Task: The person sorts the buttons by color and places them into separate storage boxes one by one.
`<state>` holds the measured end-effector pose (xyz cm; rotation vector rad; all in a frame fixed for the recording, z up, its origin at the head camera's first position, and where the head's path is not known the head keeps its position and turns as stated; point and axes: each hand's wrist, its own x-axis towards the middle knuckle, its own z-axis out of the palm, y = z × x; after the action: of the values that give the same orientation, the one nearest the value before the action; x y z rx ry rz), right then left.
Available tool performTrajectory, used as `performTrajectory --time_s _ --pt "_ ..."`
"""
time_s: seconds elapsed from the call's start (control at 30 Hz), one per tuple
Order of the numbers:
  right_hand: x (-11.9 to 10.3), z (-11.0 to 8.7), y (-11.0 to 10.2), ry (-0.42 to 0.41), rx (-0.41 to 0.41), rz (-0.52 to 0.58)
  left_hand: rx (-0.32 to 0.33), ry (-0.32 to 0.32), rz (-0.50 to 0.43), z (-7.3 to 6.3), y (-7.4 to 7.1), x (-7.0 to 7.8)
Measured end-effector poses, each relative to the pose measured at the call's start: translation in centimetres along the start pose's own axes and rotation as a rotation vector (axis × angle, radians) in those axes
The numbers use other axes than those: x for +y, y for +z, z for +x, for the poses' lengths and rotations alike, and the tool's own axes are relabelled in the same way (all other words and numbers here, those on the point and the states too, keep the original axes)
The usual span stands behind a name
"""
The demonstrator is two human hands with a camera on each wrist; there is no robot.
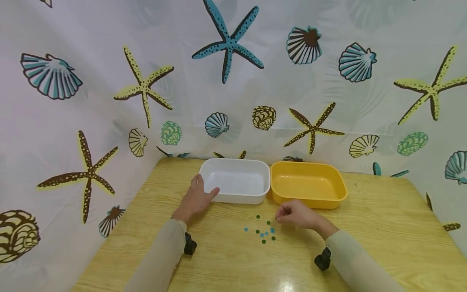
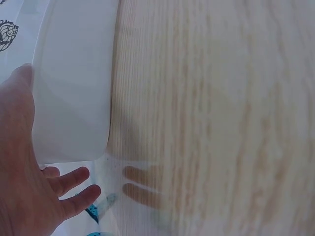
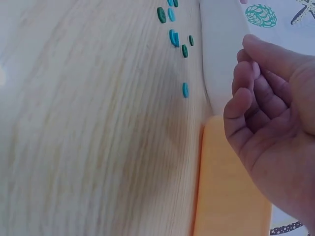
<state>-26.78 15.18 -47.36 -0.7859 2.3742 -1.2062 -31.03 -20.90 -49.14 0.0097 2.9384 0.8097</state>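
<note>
My left hand (image 1: 196, 198) rests on the left end of a white plastic basin (image 1: 233, 198), thumb at its front rim and the other fingers spread along its side. In the left wrist view that hand (image 2: 29, 162) lies against the basin's wall (image 2: 74, 93). In front of the yellow basin (image 1: 310, 202), my right hand (image 1: 300, 213) has thumb and forefinger pinched together on a small dark button (image 1: 276, 219), mostly hidden by the fingertips. Several blue buttons (image 1: 246, 229) and green buttons (image 1: 264, 241) lie scattered on the table, left of this hand.
The two basins stand side by side near the back of the wood-grain table (image 1: 226, 263). Behind and beside the table hangs a white curtain (image 1: 255, 93) printed with starfish and shells. Black wrist cameras (image 1: 322, 259) sit at both sleeves.
</note>
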Motion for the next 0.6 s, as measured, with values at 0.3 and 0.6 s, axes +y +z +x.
performTrajectory --time_s 0.3,0.6 --pt "-1.3 1.3 -0.2 -0.024 0.045 0.062 -0.012 -0.010 -0.002 -0.2 -0.2 0.1" --pt "-3.7 1.9 -1.1 0.013 0.149 0.042 -0.029 -0.005 -0.040 -0.3 -0.4 0.1"
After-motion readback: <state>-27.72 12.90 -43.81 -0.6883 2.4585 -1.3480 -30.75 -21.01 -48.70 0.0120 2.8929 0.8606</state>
